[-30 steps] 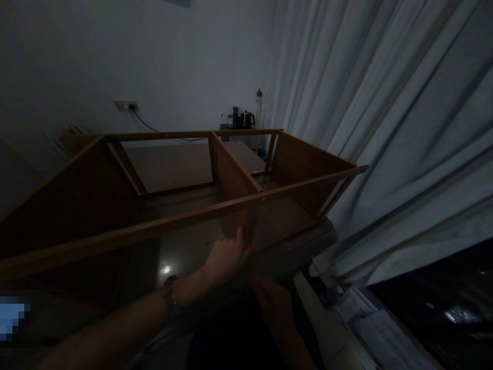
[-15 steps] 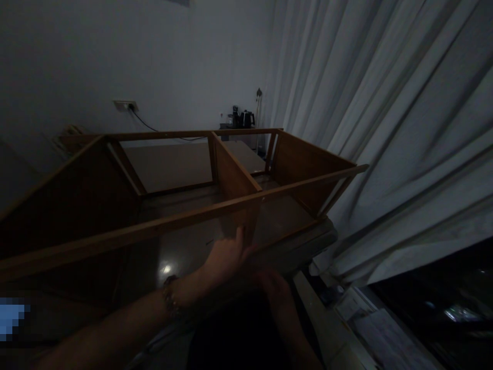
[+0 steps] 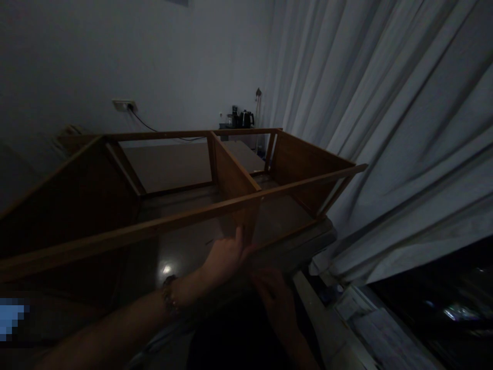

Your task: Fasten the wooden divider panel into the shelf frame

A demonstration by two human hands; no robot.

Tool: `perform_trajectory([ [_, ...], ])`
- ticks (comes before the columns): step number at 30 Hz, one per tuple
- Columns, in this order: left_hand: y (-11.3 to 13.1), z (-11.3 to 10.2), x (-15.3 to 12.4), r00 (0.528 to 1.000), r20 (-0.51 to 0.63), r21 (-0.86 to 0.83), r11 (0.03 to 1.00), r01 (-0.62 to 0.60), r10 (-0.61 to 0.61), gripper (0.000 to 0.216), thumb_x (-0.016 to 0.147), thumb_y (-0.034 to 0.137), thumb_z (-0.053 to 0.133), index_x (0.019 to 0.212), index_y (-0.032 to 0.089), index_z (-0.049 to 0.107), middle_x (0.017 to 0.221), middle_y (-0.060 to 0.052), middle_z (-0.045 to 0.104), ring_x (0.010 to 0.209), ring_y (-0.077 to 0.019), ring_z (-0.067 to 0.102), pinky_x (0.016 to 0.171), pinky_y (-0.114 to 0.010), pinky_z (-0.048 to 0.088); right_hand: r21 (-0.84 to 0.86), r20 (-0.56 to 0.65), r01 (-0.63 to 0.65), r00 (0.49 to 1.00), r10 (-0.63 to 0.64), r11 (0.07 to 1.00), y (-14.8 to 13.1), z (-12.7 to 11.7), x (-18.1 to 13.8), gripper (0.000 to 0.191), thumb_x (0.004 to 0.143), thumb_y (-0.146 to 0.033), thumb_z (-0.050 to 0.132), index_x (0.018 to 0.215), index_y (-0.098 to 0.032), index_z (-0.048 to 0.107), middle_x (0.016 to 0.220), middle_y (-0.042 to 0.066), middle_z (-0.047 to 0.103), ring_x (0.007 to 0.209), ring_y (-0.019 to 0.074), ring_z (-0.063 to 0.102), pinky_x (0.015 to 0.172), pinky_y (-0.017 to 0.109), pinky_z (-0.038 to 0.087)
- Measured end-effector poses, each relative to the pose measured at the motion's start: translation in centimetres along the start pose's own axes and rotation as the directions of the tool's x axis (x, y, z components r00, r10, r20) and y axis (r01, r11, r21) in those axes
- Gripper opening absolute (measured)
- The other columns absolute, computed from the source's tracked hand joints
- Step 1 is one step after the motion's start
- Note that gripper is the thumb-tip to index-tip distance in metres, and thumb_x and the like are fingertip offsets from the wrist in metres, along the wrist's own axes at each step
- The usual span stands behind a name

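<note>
A wooden shelf unit (image 3: 181, 213) lies on its side in front of me, its boards standing upright between long rails. My left hand (image 3: 223, 259), with a bracelet (image 3: 169, 294) on the wrist, grips the lower near end of the middle shelf board (image 3: 236, 169). Its thumb presses on the board's face, while the other fingers are partly hidden. Just below and to the right is my right hand (image 3: 275, 295), its fingers drawn together and pointing toward the lower rail. Darkness hides whatever its fingertips may hold.
Under the unit is a shiny tabletop (image 3: 181, 257). Long white curtains (image 3: 385, 118) hang along the right. A dark kettle (image 3: 246, 118) stands at the back, and a wall socket (image 3: 124, 106) has a cable plugged in. Papers or boxes (image 3: 381, 334) lie low at the right.
My right hand has shifted slightly left and its fingers reach closer to my left hand. My left hand and the shelf unit stay in place.
</note>
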State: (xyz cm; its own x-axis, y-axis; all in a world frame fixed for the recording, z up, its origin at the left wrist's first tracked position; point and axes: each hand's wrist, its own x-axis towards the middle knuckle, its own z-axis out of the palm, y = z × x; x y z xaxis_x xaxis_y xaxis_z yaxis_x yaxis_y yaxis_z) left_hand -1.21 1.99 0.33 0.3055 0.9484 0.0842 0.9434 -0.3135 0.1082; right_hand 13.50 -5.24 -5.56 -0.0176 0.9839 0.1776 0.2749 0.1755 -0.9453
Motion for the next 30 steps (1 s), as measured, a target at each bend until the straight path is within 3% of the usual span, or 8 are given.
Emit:
perform_trajectory([
  [5, 0.1, -0.1, 0.0, 1.000, 0.025, -0.021, 1.000, 0.016, -0.016, 0.058, 0.084, 0.052, 0.019, 0.119, 0.007, 0.029, 0.075, -0.012, 0.066, 0.066, -0.0222, 0.064, 0.055, -0.027, 0.044, 0.223, -0.034, -0.174, 0.982, 0.186, 0.959, 0.3, 0.3, 0.3, 0.023, 0.071, -0.036, 0.061, 0.084, -0.017, 0.059, 0.082, 0.006, 0.067, 0.065, 0.0161, 0.063, 0.056, 0.024, 0.049],
  [10, 0.2, -0.4, -0.1, 0.999, 0.040, -0.014, 1.000, 0.024, -0.024, 0.058, 0.085, 0.050, 0.019, 0.121, 0.005, 0.026, 0.074, -0.012, 0.066, 0.067, -0.0220, 0.064, 0.056, -0.027, 0.044, 0.594, 0.058, -0.324, 0.930, 0.362, 0.736, 1.9, 1.5, 0.1, 0.022, 0.070, -0.038, 0.062, 0.080, -0.019, 0.055, 0.061, -0.001, 0.061, 0.051, 0.0103, 0.056, 0.047, 0.019, 0.043],
  [13, 0.2, -0.4, -0.1, 0.999, 0.034, -0.014, 1.000, 0.012, -0.011, 0.058, 0.085, 0.050, 0.018, 0.121, 0.006, 0.025, 0.074, -0.012, 0.066, 0.068, -0.0222, 0.064, 0.057, -0.028, 0.045, 0.682, 0.115, -0.382, 0.898, 0.424, 0.623, 2.5, 1.9, -0.2, 0.022, 0.069, -0.040, 0.063, 0.078, -0.020, 0.057, 0.063, -0.001, 0.059, 0.052, 0.0098, 0.054, 0.048, 0.019, 0.043],
  [15, 0.2, -0.3, -0.1, 0.999, 0.038, -0.012, 1.000, 0.015, -0.015, 0.058, 0.085, 0.051, 0.019, 0.121, 0.006, 0.026, 0.076, -0.013, 0.066, 0.070, -0.0223, 0.064, 0.058, -0.028, 0.045, 0.681, 0.139, -0.413, 0.884, 0.446, 0.604, 2.6, 2.0, -0.3, 0.024, 0.067, -0.042, 0.064, 0.077, -0.021, 0.058, 0.065, 0.000, 0.059, 0.053, 0.0098, 0.054, 0.049, 0.019, 0.043],
  [19, 0.1, -0.2, 0.0, 0.999, 0.045, -0.005, 1.000, 0.023, -0.022, 0.058, 0.084, 0.050, 0.020, 0.121, 0.006, 0.026, 0.076, -0.013, 0.066, 0.068, -0.0232, 0.064, 0.056, -0.029, 0.045, 0.526, 0.167, -0.434, 0.896, 0.412, 0.731, 1.9, 1.4, 0.1, 0.025, 0.067, -0.043, 0.063, 0.069, -0.019, 0.057, 0.057, -0.003, 0.055, 0.045, 0.0077, 0.047, 0.043, 0.018, 0.037],
  [24, 0.1, -0.1, 0.0, 1.000, 0.014, -0.006, 1.000, 0.012, -0.012, 0.058, 0.084, 0.051, 0.018, 0.120, 0.006, 0.027, 0.074, -0.012, 0.066, 0.067, -0.0237, 0.064, 0.055, -0.029, 0.045, 0.096, 0.067, -0.215, 0.976, 0.210, 0.972, -0.2, 0.2, 0.4, 0.022, 0.070, -0.038, 0.061, 0.063, -0.018, 0.058, 0.057, -0.003, 0.056, 0.051, 0.0099, 0.051, 0.051, 0.020, 0.038],
  [27, 0.2, -0.2, 0.0, 1.000, 0.027, 0.004, 1.000, 0.014, -0.014, 0.058, 0.085, 0.050, 0.018, 0.121, 0.005, 0.027, 0.075, -0.013, 0.066, 0.068, -0.0234, 0.064, 0.057, -0.030, 0.045, -0.053, -0.011, -0.126, 0.992, 0.126, 0.991, -0.9, -0.3, 0.2, 0.019, 0.074, -0.036, 0.057, 0.067, -0.019, 0.061, 0.068, -0.001, 0.061, 0.065, 0.0129, 0.056, 0.062, 0.021, 0.040],
  [30, 0.2, -0.3, 0.0, 0.999, 0.038, 0.003, 1.000, 0.013, -0.013, 0.058, 0.085, 0.049, 0.018, 0.122, 0.005, 0.026, 0.077, -0.013, 0.066, 0.069, -0.0234, 0.064, 0.058, -0.030, 0.045, -0.003, 0.005, -0.193, 0.981, 0.193, 0.981, -0.8, -0.3, 0.0, 0.023, 0.076, -0.040, 0.054, 0.071, -0.018, 0.061, 0.056, -0.003, 0.058, 0.049, 0.0105, 0.054, 0.048, 0.019, 0.039],
])
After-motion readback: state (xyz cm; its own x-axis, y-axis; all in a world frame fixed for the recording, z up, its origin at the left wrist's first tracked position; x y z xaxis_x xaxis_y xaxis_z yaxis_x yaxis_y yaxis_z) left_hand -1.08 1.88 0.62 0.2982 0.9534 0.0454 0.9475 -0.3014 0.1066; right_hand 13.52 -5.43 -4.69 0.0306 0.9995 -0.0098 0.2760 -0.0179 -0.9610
